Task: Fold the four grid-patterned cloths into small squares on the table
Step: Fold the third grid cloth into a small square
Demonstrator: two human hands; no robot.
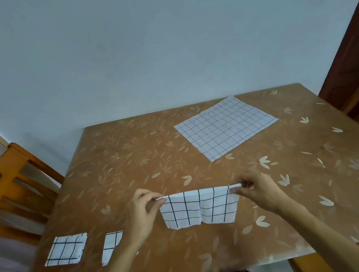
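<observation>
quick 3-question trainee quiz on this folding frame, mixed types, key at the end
1. True or false: the left hand and the right hand each pinch a top corner of the same half-folded cloth.
2. How many cloths lie as small folded squares at the near left of the table?
A. one
B. two
C. three
3. Fill in: the cloth at the far right is lying ____ and not yet folded.

Key:
1. True. Both grips are closed on its upper edge.
2. B. One folded square sits at the left edge; a second folded square is partly hidden by the left forearm.
3. Flat.
</observation>
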